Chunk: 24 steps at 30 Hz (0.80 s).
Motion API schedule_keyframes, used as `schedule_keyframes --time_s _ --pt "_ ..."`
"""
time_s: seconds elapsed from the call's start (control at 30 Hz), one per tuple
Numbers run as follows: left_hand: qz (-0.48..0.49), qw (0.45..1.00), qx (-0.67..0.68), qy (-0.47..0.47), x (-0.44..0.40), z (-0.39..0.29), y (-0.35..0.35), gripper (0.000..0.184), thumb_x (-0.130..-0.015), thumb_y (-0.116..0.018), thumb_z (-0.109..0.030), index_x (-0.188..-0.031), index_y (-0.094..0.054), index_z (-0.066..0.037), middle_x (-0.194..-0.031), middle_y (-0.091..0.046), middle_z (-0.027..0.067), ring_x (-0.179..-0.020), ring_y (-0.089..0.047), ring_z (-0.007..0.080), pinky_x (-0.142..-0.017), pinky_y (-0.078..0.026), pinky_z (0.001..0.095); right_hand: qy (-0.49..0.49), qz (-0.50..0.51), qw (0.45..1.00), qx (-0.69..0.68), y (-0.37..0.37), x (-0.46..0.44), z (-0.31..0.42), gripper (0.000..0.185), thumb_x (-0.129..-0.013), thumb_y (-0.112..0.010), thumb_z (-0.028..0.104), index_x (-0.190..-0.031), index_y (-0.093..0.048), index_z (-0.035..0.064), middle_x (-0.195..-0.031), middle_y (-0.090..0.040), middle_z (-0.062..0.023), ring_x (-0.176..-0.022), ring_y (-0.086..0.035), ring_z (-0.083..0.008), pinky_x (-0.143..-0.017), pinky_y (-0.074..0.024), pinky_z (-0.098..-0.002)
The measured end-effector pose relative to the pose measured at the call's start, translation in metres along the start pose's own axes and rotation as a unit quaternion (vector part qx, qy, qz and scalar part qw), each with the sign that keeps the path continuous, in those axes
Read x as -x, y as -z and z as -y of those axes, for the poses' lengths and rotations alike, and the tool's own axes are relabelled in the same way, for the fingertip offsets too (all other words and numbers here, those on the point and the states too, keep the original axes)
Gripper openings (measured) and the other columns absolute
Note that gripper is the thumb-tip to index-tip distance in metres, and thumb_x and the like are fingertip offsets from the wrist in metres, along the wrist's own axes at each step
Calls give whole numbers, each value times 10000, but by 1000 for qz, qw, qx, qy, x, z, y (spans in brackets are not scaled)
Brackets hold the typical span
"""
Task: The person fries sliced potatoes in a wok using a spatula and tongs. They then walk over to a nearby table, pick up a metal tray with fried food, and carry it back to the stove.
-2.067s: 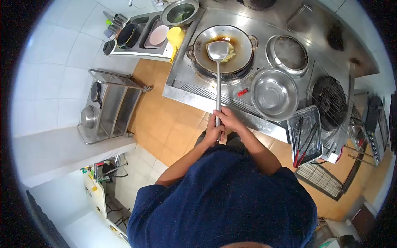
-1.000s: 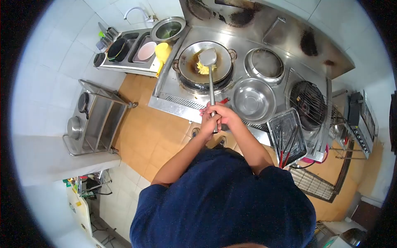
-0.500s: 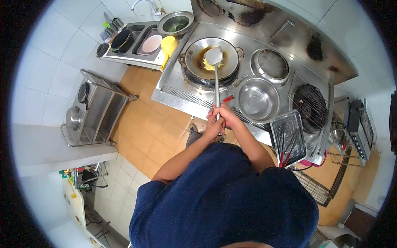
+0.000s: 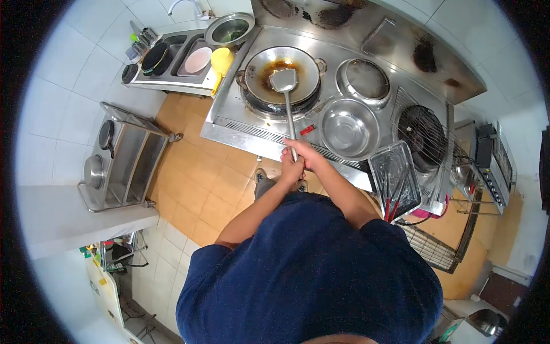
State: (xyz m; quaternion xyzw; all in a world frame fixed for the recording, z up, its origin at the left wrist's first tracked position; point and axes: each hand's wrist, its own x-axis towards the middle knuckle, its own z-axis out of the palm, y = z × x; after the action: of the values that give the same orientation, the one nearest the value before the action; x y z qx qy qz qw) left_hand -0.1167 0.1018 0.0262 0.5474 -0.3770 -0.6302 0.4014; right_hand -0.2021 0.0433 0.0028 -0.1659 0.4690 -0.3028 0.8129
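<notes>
The step in hand looks like working the spatula through what lies in the wok, the blade down inside the bowl and the long handle slanting out over the counter's front edge; any further stroke calls, I judge, for a low, steady blade that slides under the food and stays clear of the rim.

The left hand wraps its fingers round the lower end of the handle; the right hand has its fingers curled across the shaft just above, close together as far as shows, though the hands overlap and I cannot tell where each fingertip presses.

The wok sits over a burner towards the counter's left edge, upright, with a looped ear at either side; its inner wall is pale grey, its bottom stained with brown liquid; a little yellow food peeps out by the blade's far edge, and whatever lies beneath the metal is hidden.

A red object lies near the counter's front edge, between wok and steel basin; a round covered pot stands behind the basin; a tray with red-handled tongs juts past the front edge, near the right corner.
</notes>
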Motion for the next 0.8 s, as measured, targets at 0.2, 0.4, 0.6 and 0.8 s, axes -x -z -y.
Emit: schedule_keyframes --time_s 0.2,0.4,0.6,0.8 --pt "-5 1000 -29 7 -6 -1 5 170 -888 -504 -94 -1026 -460 -7 -667 -528 59 -408 -488 136 -350 -414 273 21 -17 999 23 -3 -9 -1 410 -900 -607 449 -911 -520 49 -778 -589 -80 -714 -626 -243 -638 -534 -381" --pt "33 999 15 30 -17 -37 3 232 -850 -513 -114 -1050 -454 -12 -688 -533 69 -475 -524 164 -380 -436 304 -24 29 999 -36 7 -19 21 518 -833 -653 543 -976 -491 72 -878 -629 -119 -764 -639 -237 -613 -549 -397" --pt "39 985 122 114 -35 -60 1 147 -890 -454 -215 -858 -487 -76 -659 -525 49 -442 -499 179 -362 -385 327 -25 8 999 -25 4 -38 48 422 -852 -622 538 -858 -472 143 -830 -653 -115 -673 -662 -255 -484 -527 -360" --pt "-23 979 158 129 -20 -57 -2 261 -940 -439 -295 -763 -491 -111 -599 -505 18 -402 -456 151 -343 -328 309 -37 -27 999 25 -7 -23 44 394 -886 -578 490 -910 -493 106 -861 -687 -168 -603 -655 -258 -442 -510 -369"
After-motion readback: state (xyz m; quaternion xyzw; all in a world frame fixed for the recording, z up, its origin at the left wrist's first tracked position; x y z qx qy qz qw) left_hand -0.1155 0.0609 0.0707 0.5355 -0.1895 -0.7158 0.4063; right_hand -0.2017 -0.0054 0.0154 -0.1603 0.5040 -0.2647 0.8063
